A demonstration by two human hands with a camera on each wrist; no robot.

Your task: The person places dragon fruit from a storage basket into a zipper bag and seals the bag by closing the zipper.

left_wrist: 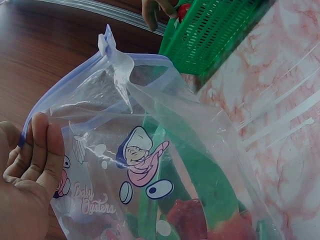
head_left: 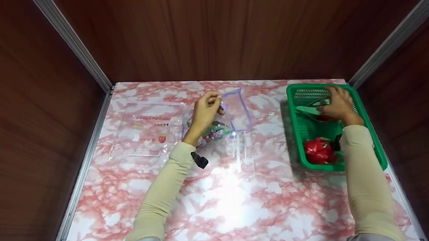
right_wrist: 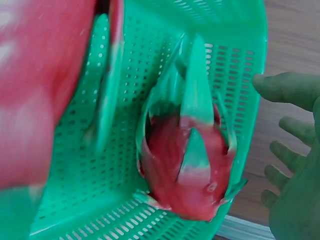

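My left hand (head_left: 204, 115) pinches the purple-edged mouth of a clear zip bag (left_wrist: 140, 85) with baby oyster cartoons printed on it. Through its film show the green leaves (left_wrist: 215, 185) and red skin of a dragon fruit lying inside. Over the far end of a green basket (head_left: 293, 131), my right hand (head_left: 338, 106) reaches toward a dragon fruit (right_wrist: 185, 160) with long green leaves. Its fingers are spread beside the basket rim in the right wrist view. Another red dragon fruit (head_left: 319, 152) lies at the near end of the basket, partly hidden by my forearm.
A second clear zip bag (head_left: 153, 117) with red print lies flat on the marbled table (head_left: 211, 207), left of the held bag. Brown panels (head_left: 210, 33) with metal edge strips enclose the table at the back and both sides.
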